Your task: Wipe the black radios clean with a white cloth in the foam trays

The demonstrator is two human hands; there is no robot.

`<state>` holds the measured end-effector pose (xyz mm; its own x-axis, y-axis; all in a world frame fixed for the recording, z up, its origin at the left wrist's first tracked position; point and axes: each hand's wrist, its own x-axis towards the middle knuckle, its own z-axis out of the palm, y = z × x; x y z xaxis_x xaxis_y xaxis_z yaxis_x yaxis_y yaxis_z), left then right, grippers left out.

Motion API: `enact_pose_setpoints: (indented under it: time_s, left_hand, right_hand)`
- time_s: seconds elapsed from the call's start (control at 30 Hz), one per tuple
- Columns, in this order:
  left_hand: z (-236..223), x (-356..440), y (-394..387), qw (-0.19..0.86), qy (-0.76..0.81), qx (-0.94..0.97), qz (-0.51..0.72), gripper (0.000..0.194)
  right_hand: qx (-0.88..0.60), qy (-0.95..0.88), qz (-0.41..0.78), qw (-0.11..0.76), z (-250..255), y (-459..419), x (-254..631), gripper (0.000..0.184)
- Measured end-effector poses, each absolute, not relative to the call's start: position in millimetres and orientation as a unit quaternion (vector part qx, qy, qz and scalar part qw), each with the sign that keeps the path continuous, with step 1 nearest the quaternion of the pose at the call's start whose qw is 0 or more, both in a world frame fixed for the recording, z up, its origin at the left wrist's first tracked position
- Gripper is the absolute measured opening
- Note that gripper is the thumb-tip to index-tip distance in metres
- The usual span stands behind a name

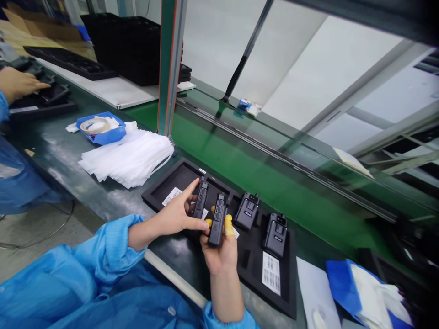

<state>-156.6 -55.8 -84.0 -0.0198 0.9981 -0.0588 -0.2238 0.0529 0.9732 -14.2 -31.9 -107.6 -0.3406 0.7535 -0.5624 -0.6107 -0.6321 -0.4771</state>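
Two black handheld radios are held up side by side over a black foam tray [252, 276]. Around the left radio [200, 201], my left hand [176, 214] is closed, its thumb reaching toward the other one. My right hand [221, 253] grips the right radio [217, 221] from below, with yellow finger covers on some fingertips. Side buttons on both radios face me. Farther right in the tray lie two more radios, one nearer [247, 211] and one beyond it [275, 235]. A white label sheet [271, 273] with barcodes lies on the tray.
Left of the tray are a stack of white sleeves [126, 155] and a blue bin [102, 129] with a tape roll. A co-worker's hand [20, 84] rests over another tray at far left. A green post [166, 68] rises behind. Blue-and-white packets [363, 292] lie at right.
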Motion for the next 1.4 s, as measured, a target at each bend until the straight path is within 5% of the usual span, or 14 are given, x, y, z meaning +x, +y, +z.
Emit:
enact_pose_setpoints:
  time_s: [0.53, 0.73, 0.97, 1.2, 1.4]
  left_hand:
    - [-97.2, -168.8, -57.9, 0.482, 0.532, 0.477, 0.508, 0.110]
    - [-96.2, -181.6, -62.6, 0.369, 0.550, 0.562, 0.496, 0.063]
    - [-88.7, -187.3, -68.0, 0.317, 0.496, 0.630, 0.507, 0.038]
    - [-84.8, -199.5, -57.8, 0.528, 0.480, 0.462, 0.526, 0.052]
    - [-71.4, -200.7, -47.4, 0.632, 0.470, 0.316, 0.529, 0.035]
  right_hand:
    - [-0.375, -0.200, 0.790, 0.442, -121.1, -31.3, -11.7, 0.035]
    - [-0.389, -0.442, 0.621, 0.517, -128.4, -33.6, 5.7, 0.053]
    - [-0.431, -0.495, 0.553, 0.513, -137.3, -39.2, 8.6, 0.042]
    - [-0.404, -0.365, 0.692, 0.473, -115.1, -30.1, -3.7, 0.039]
    - [-0.313, -0.159, 0.850, 0.391, -101.4, -11.2, -2.6, 0.034]
